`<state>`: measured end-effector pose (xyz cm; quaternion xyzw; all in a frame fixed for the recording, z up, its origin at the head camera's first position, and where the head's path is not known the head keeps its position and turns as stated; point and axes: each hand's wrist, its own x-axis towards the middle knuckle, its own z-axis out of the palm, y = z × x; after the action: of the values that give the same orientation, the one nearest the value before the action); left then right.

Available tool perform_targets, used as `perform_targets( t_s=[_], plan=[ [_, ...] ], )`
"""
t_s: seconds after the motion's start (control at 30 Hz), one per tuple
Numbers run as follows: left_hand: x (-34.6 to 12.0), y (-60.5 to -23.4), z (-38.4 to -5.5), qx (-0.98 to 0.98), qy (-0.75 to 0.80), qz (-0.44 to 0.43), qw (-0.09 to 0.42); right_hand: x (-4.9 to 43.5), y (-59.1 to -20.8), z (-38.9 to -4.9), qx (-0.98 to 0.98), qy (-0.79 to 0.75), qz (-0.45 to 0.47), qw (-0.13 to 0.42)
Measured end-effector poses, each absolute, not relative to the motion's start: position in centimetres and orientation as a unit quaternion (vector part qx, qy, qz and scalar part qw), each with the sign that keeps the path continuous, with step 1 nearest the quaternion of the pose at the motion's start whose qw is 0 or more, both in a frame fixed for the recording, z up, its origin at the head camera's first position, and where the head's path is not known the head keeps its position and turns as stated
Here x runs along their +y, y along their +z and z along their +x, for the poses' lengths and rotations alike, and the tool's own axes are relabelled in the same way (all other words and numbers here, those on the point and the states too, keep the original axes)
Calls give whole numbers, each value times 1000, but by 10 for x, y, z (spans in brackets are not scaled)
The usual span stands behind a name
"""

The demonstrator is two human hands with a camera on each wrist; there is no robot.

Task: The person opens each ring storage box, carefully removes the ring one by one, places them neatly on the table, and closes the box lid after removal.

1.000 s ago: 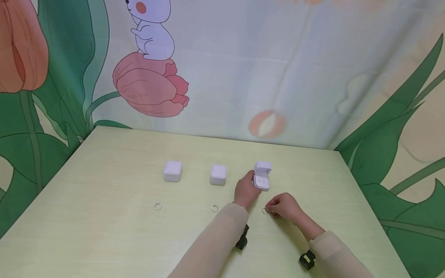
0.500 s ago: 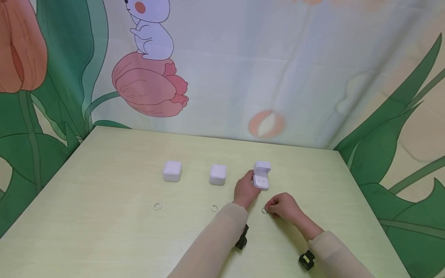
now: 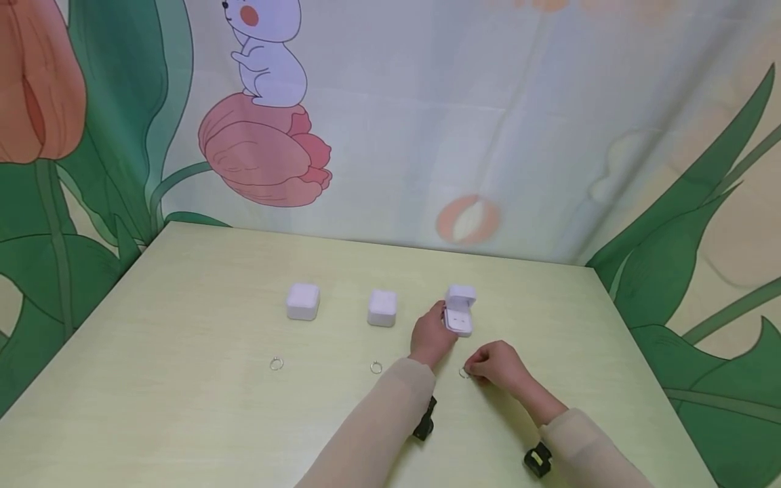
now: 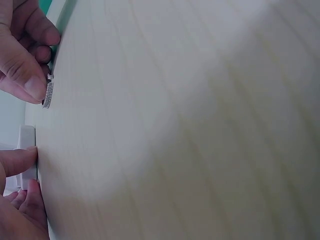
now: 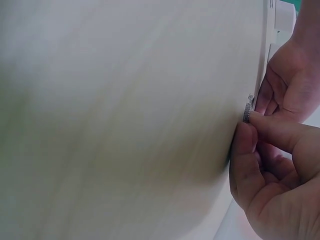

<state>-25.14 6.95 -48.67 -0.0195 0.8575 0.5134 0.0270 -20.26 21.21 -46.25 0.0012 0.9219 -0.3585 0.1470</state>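
Note:
A small white ring box (image 3: 459, 324) stands with its lid up at the right of the row. My left hand (image 3: 430, 337) holds its left side, with the thumb on the box front (image 4: 28, 134) in the left wrist view. Nearer me, my right hand (image 3: 502, 366) pinches a silver ring (image 3: 463, 373) between thumb and fingertip, low over the table. The right wrist view shows small stones along this ring (image 5: 247, 111); whether it touches the table I cannot tell. The box's insert has a slit and seems to hold no ring.
Two closed white ring boxes, one at left (image 3: 302, 301) and one in the middle (image 3: 382, 308), stand on the pale wooden table (image 3: 183, 407). In front of them lie a left ring (image 3: 276, 364) and a middle ring (image 3: 375, 367). A printed curtain (image 3: 390, 135) hangs behind.

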Motion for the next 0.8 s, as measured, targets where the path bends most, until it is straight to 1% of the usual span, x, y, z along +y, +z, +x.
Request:
perform_targets(
  t_s=[0.37, 0.8],
  plan=[
    [69, -483, -248, 859, 512, -19, 25, 212, -464, -201, 925, -356, 5, 136],
    [69, -483, -248, 860, 510, -21, 27, 216, -462, -208, 893, -411, 40, 180]
  ],
)
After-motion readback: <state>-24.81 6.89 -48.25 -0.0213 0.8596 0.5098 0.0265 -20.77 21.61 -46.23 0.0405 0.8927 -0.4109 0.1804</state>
